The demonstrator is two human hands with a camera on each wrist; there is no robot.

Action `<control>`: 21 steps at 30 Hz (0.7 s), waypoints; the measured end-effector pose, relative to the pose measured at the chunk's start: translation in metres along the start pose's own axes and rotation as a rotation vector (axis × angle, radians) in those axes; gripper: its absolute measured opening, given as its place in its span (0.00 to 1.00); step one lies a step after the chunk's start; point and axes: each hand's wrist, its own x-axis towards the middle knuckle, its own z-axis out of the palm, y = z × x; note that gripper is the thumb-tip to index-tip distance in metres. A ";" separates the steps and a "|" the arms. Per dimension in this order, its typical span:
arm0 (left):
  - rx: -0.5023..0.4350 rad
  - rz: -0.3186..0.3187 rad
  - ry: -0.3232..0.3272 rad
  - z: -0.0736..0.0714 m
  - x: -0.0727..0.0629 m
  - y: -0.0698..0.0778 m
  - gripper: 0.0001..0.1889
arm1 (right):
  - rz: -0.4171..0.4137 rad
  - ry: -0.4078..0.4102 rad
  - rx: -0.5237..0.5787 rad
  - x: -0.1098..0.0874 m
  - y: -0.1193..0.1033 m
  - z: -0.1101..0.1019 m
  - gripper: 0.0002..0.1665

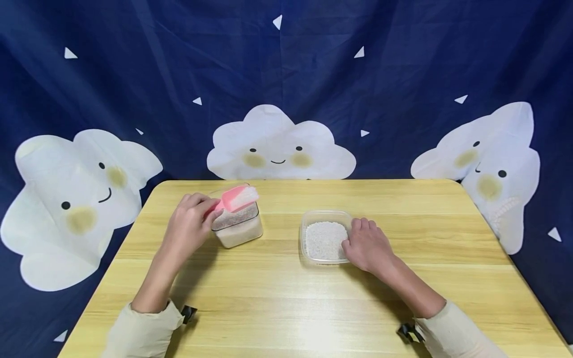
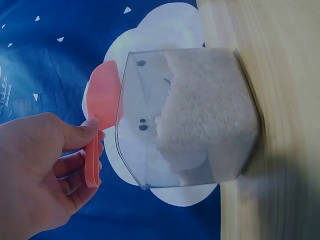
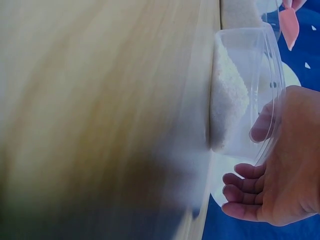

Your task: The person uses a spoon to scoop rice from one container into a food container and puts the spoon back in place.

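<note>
So the left hand [image 1: 190, 221] has a pink scoop [image 2: 104, 95] with a load of white grains [image 1: 326, 241] in it, right over the mouth of the tall jar [image 2: 150, 150]. Best tip imo: keep the bowl level, because the load sits loose and a small wrist twist would probably tip some off the front lip. I'd also lift it properly clear of the jar's rim before going sideways, and go slow.

Fingers: on the left, thumb and fingers are closed in a pinch on the handle, up near the bowl. Pretty light-looking hold, so watch for the scoop rolling.

The right hand [image 1: 369, 246] has the right side of the low tub [image 1: 326, 212], thumb inside the wall, other fingers curled outside. Can't tell how hard it's gripping. I'd just steady it and not squeeze, since thin plastic could flex. The tub sits flat on the tabletop [image 1: 277, 298], right of the jar, with a pile of grains already in it.
</note>
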 end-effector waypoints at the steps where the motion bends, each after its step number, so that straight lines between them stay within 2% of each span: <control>1: -0.004 -0.001 -0.003 0.000 0.001 0.002 0.11 | 0.000 0.000 0.000 0.000 0.000 0.000 0.18; 12: -0.033 -0.019 -0.026 0.006 0.010 0.019 0.12 | -0.002 0.001 -0.001 -0.001 0.000 0.000 0.19; 21: -0.069 0.005 -0.068 0.014 0.015 0.037 0.13 | 0.001 -0.005 0.001 -0.001 0.000 -0.001 0.19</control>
